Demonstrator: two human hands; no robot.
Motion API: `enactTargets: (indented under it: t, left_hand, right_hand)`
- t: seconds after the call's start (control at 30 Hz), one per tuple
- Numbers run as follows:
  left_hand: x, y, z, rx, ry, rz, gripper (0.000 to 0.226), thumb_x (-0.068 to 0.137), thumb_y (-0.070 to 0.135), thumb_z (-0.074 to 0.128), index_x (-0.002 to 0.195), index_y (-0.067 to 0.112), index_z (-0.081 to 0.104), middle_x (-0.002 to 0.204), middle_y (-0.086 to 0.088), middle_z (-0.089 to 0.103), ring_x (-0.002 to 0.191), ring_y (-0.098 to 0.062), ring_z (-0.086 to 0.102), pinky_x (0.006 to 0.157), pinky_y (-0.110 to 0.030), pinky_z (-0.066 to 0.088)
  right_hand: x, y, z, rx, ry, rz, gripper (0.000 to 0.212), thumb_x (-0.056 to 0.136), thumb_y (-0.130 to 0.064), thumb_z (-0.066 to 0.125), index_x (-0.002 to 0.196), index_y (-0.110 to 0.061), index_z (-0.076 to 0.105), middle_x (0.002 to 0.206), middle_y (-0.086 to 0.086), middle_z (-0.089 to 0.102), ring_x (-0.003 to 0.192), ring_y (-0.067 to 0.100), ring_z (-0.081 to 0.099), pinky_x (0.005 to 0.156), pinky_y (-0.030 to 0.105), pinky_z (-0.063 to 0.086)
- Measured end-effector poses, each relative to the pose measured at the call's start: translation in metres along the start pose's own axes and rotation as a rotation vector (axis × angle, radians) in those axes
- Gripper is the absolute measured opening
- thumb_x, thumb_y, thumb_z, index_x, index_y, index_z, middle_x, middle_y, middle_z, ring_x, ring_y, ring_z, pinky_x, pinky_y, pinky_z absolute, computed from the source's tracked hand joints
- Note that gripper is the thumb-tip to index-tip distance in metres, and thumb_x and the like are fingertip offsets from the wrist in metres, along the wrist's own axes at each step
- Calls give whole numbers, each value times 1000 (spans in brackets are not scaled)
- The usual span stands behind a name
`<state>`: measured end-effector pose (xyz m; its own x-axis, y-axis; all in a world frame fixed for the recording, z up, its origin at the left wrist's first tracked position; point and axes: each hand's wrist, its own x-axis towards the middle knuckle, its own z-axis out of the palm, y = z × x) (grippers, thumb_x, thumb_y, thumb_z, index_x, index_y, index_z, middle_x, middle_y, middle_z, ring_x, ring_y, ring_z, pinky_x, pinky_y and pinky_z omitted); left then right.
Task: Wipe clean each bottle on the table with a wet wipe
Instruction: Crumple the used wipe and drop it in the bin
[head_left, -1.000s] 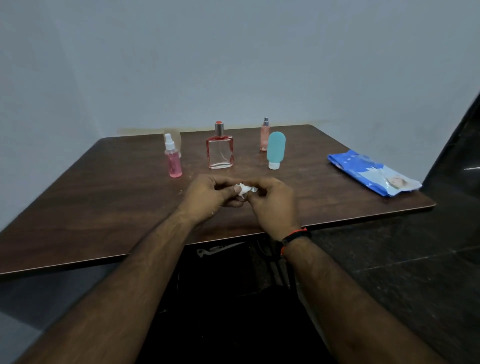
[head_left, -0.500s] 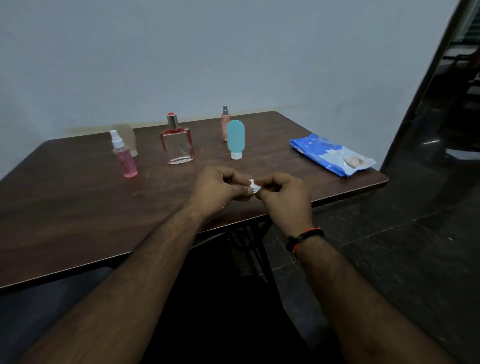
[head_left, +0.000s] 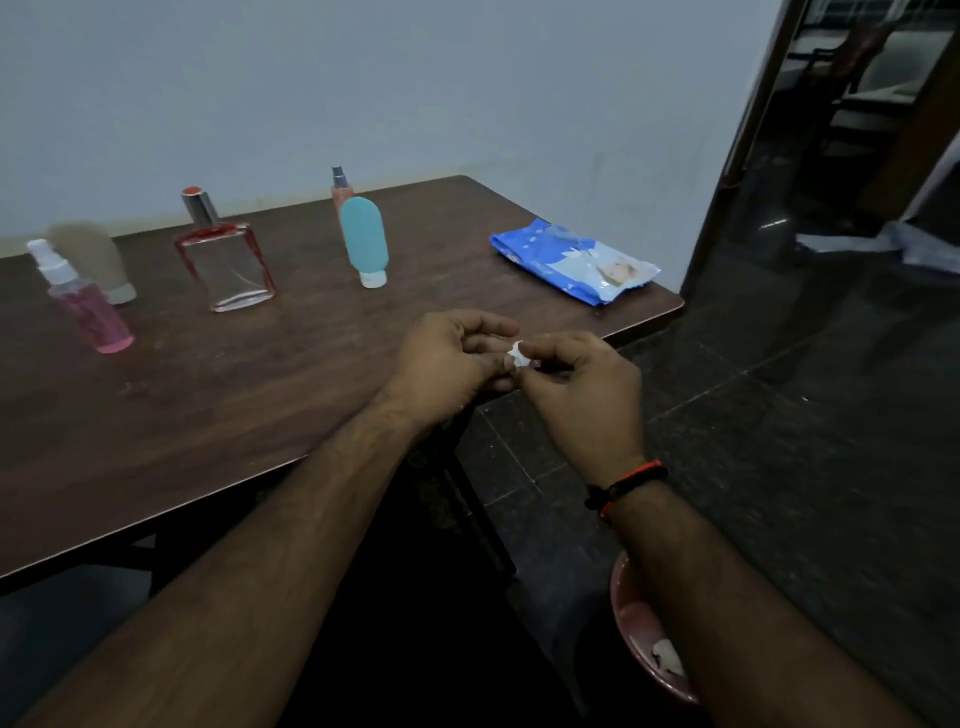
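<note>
A small crumpled white wet wipe (head_left: 519, 355) is pinched between my left hand (head_left: 451, 364) and my right hand (head_left: 582, 387), above the table's front right edge. On the dark wooden table (head_left: 218, 415) stand several bottles: a pink spray bottle (head_left: 85, 304) at the left, a beige tube (head_left: 96, 260) behind it, a clear square perfume bottle (head_left: 228, 262) with red trim, a teal tube (head_left: 364, 240) on its white cap, and a slim peach spray bottle (head_left: 340, 189) at the back.
A blue pack of wet wipes (head_left: 571, 260) lies at the table's right end. Below my right forearm a pink bin (head_left: 641, 649) on the dark tiled floor holds a white scrap. A dark doorway opens at the right.
The view has swung right and down, so the table sits further left and the pink bin has come into sight. Both hands keep hold of the balled wipe.
</note>
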<state>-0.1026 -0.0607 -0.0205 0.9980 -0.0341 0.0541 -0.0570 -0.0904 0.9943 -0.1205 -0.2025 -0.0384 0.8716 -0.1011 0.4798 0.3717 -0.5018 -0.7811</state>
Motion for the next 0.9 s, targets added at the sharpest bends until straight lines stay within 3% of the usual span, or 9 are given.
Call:
enactTargets:
  t: [0.1, 0.27, 0.4, 0.6, 0.8, 0.9]
  left_hand:
    - [6, -2, 20, 57, -81, -2, 25, 88, -16, 61, 107, -1, 68, 82, -12, 73, 64, -14, 70, 66, -24, 62]
    - [18, -11, 58, 85, -204, -12, 23, 86, -17, 62, 100, 0, 70, 81, -14, 73, 60, -12, 71, 62, -23, 60]
    - [29, -28, 92, 140, -276, -20, 21, 84, -15, 66, 95, 2, 72, 78, -14, 73, 63, -16, 72, 66, -30, 63]
    - [45, -57, 141, 223, -389, -95, 18, 78, -13, 73, 90, 1, 73, 81, -25, 73, 68, -26, 72, 64, -34, 63]
    - [45, -92, 188, 279, -457, -148, 16, 80, -12, 72, 89, 1, 70, 81, -21, 73, 73, -29, 72, 66, -38, 64]
    - [43, -111, 207, 306, -475, -164, 17, 78, -12, 73, 88, 2, 71, 81, -20, 74, 76, -31, 74, 72, -43, 63]
  right_hand:
    - [-1, 14, -17, -33, 44, 11, 17, 76, -10, 78, 92, -15, 78, 94, -3, 71, 85, 5, 65, 78, 5, 46]
    - [-8, 42, -43, -94, 113, 43, 15, 75, -7, 78, 89, -13, 79, 91, -3, 70, 78, -1, 60, 73, -3, 39]
    - [-16, 74, -61, -121, 138, 108, 14, 76, -7, 78, 88, -14, 79, 90, -5, 70, 77, -4, 60, 72, -2, 41]
    - [-37, 123, -81, -188, 168, 233, 13, 79, -12, 76, 89, -20, 77, 92, -9, 71, 84, -2, 62, 75, 3, 45]
    - [-60, 170, -97, -253, 160, 398, 19, 79, -12, 75, 93, -25, 76, 90, -12, 72, 89, 7, 64, 80, 15, 48]
    - [-72, 192, -101, -262, 152, 481, 19, 80, -12, 74, 94, -24, 76, 89, -14, 69, 91, 4, 63, 77, 3, 41]
